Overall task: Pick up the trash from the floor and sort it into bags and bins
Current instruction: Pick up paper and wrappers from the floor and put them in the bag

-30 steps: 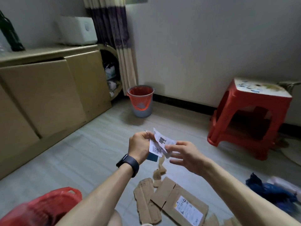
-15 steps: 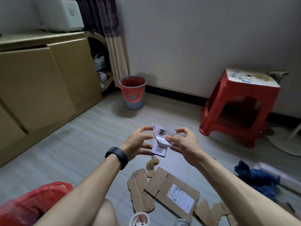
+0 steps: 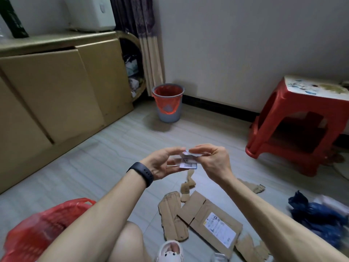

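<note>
Cardboard scraps beneath both hands.

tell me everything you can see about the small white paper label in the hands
The small white paper label is folded or crumpled, with a QR code printed on its lower flap and a thin blue lower edge. It is held in the air above the pale tiled floor, pinched between the fingertips of the left hand and right hand, over brown torn cardboard scraps.

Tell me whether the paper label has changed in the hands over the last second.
Yes. The paper label, spread open earlier, is now folded small between the left hand and right hand, above the same cardboard on the floor.
</note>
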Tool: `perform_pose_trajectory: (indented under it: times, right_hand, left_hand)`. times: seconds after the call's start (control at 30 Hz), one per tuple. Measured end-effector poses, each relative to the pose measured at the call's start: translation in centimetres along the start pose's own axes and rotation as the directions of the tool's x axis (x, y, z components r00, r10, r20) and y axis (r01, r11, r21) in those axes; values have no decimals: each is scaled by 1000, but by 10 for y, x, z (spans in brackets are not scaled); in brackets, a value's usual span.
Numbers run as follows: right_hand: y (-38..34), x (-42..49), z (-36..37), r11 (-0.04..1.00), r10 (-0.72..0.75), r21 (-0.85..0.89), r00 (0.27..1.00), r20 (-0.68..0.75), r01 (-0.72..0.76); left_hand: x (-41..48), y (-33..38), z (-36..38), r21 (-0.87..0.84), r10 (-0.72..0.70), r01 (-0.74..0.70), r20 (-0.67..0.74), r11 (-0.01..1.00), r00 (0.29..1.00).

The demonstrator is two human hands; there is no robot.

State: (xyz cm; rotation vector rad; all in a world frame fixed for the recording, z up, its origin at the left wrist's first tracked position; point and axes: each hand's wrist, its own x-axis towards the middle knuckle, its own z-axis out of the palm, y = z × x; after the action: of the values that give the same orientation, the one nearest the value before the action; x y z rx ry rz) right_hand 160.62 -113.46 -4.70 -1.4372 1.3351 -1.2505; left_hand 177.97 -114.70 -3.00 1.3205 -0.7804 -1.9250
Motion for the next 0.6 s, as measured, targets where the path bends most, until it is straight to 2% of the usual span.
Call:
perform_pose_trajectory:
  times: [0.07, 0.23, 0.4, 0.5, 0.6]
  right_hand:
    - [-3, -1, 10, 998, 28, 60, 1000, 13, -29]
    - [-5, 2, 30, 989, 68, 125, 992, 109, -81]
    - [-2, -1, 58, 988, 64, 124, 979, 193, -89]
    - [-2, -1, 79, 978, 127, 119, 946, 298, -168]
    - [0, -3, 102, 984, 124, 77, 924, 361, -162]
  left_hand:
    - [0, 0, -9, -56, -6, 6, 3, 998, 1000]
    - [-6, 3, -37, -9, 67, -68, -69, 998, 995]
    - [-13, -1, -69, 129, 77, -67, -81, 989, 994]
    - [-15, -2, -95, 103, 116, -104, -116, 989, 986]
    - [-28, -7, -119, 114, 178, -157, -212, 981, 961]
